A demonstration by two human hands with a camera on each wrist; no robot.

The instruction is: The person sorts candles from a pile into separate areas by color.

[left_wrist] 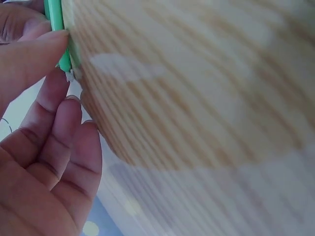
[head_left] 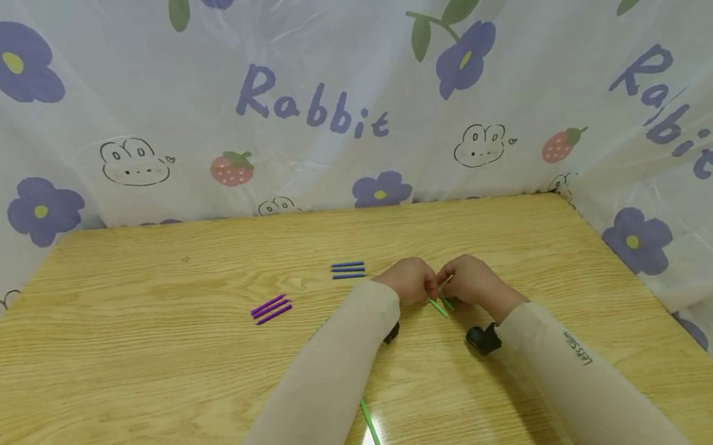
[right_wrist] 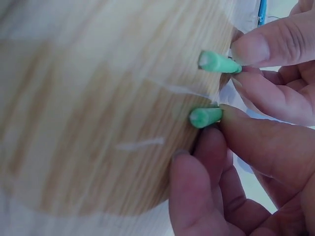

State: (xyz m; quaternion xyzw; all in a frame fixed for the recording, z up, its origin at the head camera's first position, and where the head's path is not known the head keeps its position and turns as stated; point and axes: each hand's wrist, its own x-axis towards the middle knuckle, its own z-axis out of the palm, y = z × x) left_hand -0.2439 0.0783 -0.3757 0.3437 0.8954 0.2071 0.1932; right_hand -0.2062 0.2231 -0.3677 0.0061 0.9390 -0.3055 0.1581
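My left hand (head_left: 408, 280) pinches a slim green crayon-like stick (head_left: 437, 307) between thumb and fingertips. Close on its right, my right hand (head_left: 472, 280) pinches a second green stick (right_wrist: 205, 117), low over the table. The two sticks lie side by side, a small gap between them, their pale blunt ends towards the right wrist camera. In the left wrist view, the left thumb (left_wrist: 37, 59) presses on a green stick (left_wrist: 57, 29) near its whitish tip. Another green stick (head_left: 369, 423) lies nearer the front, partly covered by the left sleeve.
Three blue sticks (head_left: 348, 270) lie in parallel left of the hands. Three purple sticks (head_left: 272, 308) lie slanted farther left. The wooden table (head_left: 151, 393) meets a printed cloth (head_left: 323, 160) at the back. Black wrist cameras (head_left: 483, 339) sit under the wrists.
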